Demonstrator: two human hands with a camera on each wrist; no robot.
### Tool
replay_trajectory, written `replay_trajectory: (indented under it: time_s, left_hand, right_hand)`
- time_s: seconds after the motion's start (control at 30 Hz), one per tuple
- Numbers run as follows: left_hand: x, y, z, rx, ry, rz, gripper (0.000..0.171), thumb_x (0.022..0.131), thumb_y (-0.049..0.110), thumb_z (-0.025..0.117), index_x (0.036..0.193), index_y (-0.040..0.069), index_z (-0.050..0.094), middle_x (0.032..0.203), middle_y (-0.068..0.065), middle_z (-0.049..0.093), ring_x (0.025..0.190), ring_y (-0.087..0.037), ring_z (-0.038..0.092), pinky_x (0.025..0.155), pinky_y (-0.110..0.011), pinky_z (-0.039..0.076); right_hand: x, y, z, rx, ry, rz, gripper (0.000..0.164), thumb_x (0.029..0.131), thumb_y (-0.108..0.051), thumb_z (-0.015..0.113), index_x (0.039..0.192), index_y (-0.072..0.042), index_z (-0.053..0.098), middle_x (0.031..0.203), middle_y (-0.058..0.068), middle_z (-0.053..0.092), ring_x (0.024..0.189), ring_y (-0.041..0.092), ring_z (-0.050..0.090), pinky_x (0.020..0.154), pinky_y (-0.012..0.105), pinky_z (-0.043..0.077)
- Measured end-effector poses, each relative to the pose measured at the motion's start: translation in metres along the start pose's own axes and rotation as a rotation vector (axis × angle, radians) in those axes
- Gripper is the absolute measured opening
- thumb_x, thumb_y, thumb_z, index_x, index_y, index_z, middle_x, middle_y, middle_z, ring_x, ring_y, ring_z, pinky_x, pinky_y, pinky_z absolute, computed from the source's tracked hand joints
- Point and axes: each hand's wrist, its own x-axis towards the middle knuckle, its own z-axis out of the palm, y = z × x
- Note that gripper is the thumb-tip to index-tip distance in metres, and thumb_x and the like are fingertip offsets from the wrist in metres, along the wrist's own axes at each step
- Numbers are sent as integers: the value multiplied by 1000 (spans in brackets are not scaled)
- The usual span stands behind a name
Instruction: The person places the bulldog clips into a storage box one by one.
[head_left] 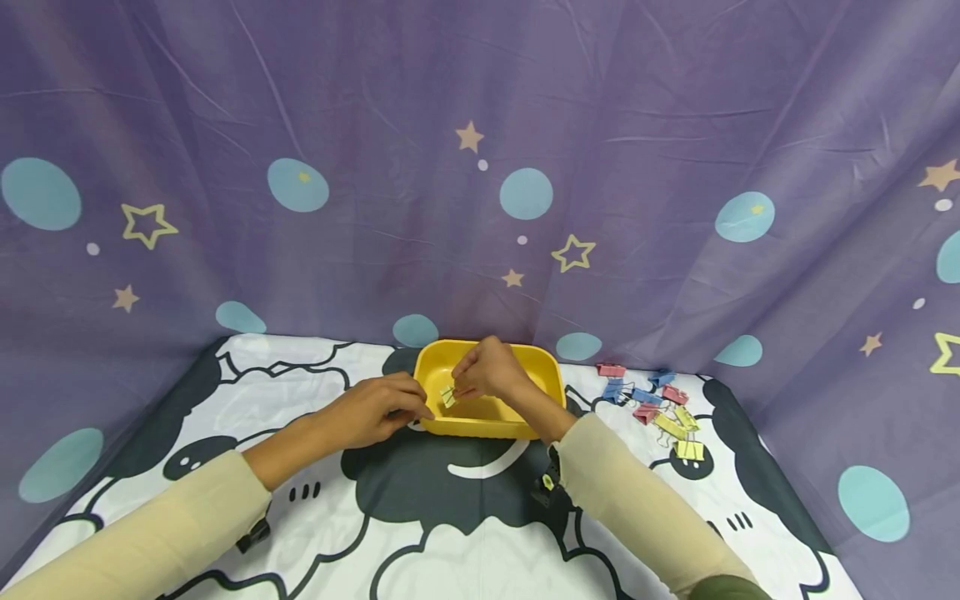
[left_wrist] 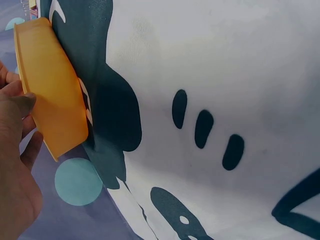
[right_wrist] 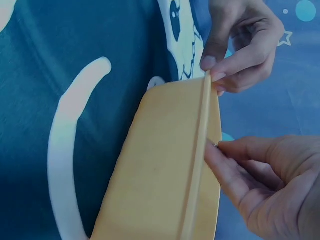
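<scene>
A yellow plastic basin (head_left: 480, 429) stands at the back middle of the cloth-covered table. With thumb and fingers my left hand (head_left: 380, 408) pinches its rim at the near left corner, as the right wrist view also shows. My right hand (head_left: 491, 371) reaches over the near wall into the basin. Its fingertips pinch a small yellow binder clip (head_left: 447, 397) at the left inside the basin. In the right wrist view the basin's wall hides most of that clip, and only a bit of metal shows at the fingertips.
Right of the basin lies a loose group of red, blue and yellow binder clips, among them a red clip (head_left: 611, 370), a blue clip (head_left: 647, 397) and a yellow clip (head_left: 689, 451). A purple curtain (head_left: 420, 208) hangs close behind the basin.
</scene>
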Motion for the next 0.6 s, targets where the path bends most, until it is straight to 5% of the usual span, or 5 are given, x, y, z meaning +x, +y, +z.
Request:
replay_trajectory:
  time_s: [0.2,0.6]
  left_hand:
    - [1,0,0,-9,-3,-2,27,95,-3,84,109,21,89,109,6,78,102,-12,69,87,-32,62]
    - [-1,-1,1,-22,-7,-29,30,96,-5,82,110,21,90,111,6,79,104,-12,70,88,-32,63]
  right_hand:
    - [1,-2,-2,-92,11,33,9,88,3,89,96,6,86,92,17,86,82,27,85,78,39,71]
    - [-6,4,-19,-60,44,50,13,88,3,88,100,8,85,97,23,86,88,32,87,80,42,71]
